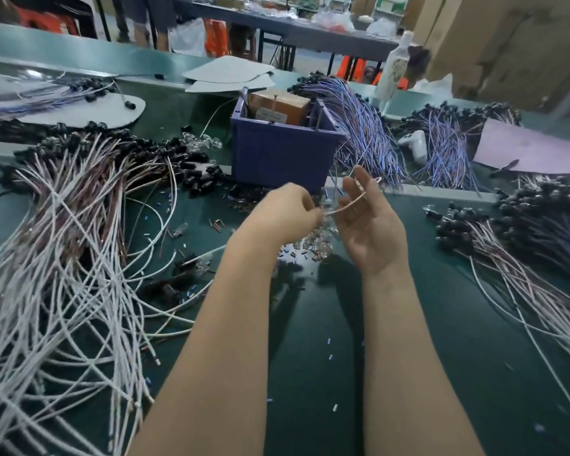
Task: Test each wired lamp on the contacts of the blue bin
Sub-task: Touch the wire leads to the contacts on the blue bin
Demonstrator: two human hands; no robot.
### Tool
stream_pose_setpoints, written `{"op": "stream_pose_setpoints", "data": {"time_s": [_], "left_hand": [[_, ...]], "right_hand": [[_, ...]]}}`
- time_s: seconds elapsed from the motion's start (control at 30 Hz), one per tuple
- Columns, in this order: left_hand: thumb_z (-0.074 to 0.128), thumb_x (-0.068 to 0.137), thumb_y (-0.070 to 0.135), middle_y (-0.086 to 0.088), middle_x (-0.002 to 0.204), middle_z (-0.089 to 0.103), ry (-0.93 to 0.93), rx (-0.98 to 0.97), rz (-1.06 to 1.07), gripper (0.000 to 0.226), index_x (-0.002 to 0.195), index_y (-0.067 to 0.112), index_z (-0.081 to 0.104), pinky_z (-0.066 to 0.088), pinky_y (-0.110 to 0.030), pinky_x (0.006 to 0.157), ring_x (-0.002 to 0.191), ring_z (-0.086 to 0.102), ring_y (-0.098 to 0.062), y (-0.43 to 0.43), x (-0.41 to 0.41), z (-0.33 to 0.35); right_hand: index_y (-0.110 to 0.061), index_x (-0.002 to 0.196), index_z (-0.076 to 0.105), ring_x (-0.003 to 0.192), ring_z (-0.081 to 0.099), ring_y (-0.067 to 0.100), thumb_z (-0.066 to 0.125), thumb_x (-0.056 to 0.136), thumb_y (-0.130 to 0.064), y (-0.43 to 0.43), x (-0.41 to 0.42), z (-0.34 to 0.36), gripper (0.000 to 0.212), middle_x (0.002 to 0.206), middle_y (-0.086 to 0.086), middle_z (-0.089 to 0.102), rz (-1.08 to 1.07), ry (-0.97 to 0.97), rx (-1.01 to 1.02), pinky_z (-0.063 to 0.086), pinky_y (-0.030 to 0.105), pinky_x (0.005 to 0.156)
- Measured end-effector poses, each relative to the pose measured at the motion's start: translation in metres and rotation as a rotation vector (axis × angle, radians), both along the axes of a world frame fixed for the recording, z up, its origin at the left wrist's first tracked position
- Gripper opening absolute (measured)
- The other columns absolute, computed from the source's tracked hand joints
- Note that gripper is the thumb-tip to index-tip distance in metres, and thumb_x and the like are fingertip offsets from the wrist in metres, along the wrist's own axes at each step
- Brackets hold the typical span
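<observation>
Holding one wired lamp (349, 203) between both hands, raised off the green desk (408, 324), just near of the blue bin (277, 153).

- Placement: the lamp's lead spans the gap between the hands in a shallow arc, probably to straighten it so that the bare ends can be brought to the bin. The metal contacts (272, 108) stand at the bin's rim, apart from the lead, so no test is made yet.
- Left hand (287, 212): back toward the camera, fingers curled and clamped on the left end of the lead. The bulb end is blurred and I cannot tell which end it pinches.
- Right hand (366, 225): palm turned inward, fingers half-curled, one finger raised. The lead lies across them, but whether the thumb pins it I cannot tell.
- Both forearms reach forward, nearly parallel, wrists lifted.
- Stock: a white-and-brown wire heap (79, 241) at left, blue-wired bundles (369, 133) far right, and loose clear bulbs (323, 238) on the desk under the hands. These look sorted by type within arm's reach.
</observation>
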State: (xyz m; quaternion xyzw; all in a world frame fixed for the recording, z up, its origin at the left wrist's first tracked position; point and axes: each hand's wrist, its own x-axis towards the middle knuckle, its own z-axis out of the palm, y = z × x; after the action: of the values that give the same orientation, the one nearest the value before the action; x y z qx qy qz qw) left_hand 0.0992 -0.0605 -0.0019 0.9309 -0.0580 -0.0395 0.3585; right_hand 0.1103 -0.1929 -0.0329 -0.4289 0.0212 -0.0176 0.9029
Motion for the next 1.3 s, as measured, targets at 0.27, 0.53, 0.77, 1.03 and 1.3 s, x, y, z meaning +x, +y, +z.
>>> {"op": "stream_pose_setpoints", "data": {"time_s": [0.27, 0.53, 0.77, 1.03, 1.3], "left_hand": [[0.057, 0.092, 0.03, -0.004, 0.125, 0.055, -0.326, -0.446, 0.229, 0.037, 0.126, 0.016, 0.054, 0.042, -0.024, 0.092, 0.108, 0.056, -0.017, -0.006, 0.008, -0.011], [0.059, 0.093, 0.024, -0.007, 0.14, 0.047, -0.069, -1.116, 0.272, 0.06, 0.144, 0.01, 0.03, 0.055, -0.018, 0.067, 0.073, 0.066, -0.002, -0.015, 0.014, -0.025], [0.049, 0.097, 0.006, -0.007, 0.112, 0.065, -0.021, -1.389, 0.208, 0.025, 0.121, 0.013, 0.053, 0.052, -0.018, 0.065, 0.073, 0.063, -0.008, -0.009, 0.015, -0.032], [0.046, 0.099, 0.019, 0.002, 0.087, 0.07, -0.149, -1.048, 0.082, 0.024, 0.092, 0.011, 0.068, 0.052, -0.018, 0.072, 0.082, 0.065, -0.006, -0.022, 0.008, -0.033], [0.039, 0.1, 0.04, -0.003, 0.079, 0.067, -0.313, -0.519, 0.266, 0.045, 0.089, 0.009, 0.069, 0.046, -0.03, 0.074, 0.077, 0.06, -0.02, -0.023, 0.011, -0.04]], "right_hand": [[-0.01, 0.091, 0.066, 0.066, 0.051, 0.017, 0.044, 0.1, -0.014, 0.023, 0.001, -0.009, 0.023, 0.077, 0.005, 0.064, -0.079, -0.09, -0.736, 0.042, 0.03, 0.061], [-0.017, 0.088, 0.062, 0.06, 0.049, 0.012, 0.045, 0.096, -0.009, 0.024, 0.001, -0.015, 0.02, 0.064, -0.007, 0.056, -0.041, -0.122, -1.268, 0.039, 0.025, 0.06], [-0.012, 0.082, 0.063, 0.066, 0.056, 0.019, 0.048, 0.096, -0.015, 0.028, -0.005, -0.012, 0.021, 0.07, 0.0, 0.062, 0.018, -0.102, -1.376, 0.047, 0.031, 0.065], [-0.005, 0.082, 0.065, 0.065, 0.059, 0.025, 0.046, 0.089, 0.001, 0.025, -0.002, -0.013, 0.02, 0.072, 0.013, 0.065, -0.121, -0.033, -1.117, 0.05, 0.034, 0.06], [-0.003, 0.085, 0.06, 0.055, 0.066, 0.009, 0.044, 0.095, 0.004, 0.022, 0.004, -0.005, 0.021, 0.061, 0.004, 0.068, -0.18, 0.069, 0.207, 0.055, 0.016, 0.057]]}}
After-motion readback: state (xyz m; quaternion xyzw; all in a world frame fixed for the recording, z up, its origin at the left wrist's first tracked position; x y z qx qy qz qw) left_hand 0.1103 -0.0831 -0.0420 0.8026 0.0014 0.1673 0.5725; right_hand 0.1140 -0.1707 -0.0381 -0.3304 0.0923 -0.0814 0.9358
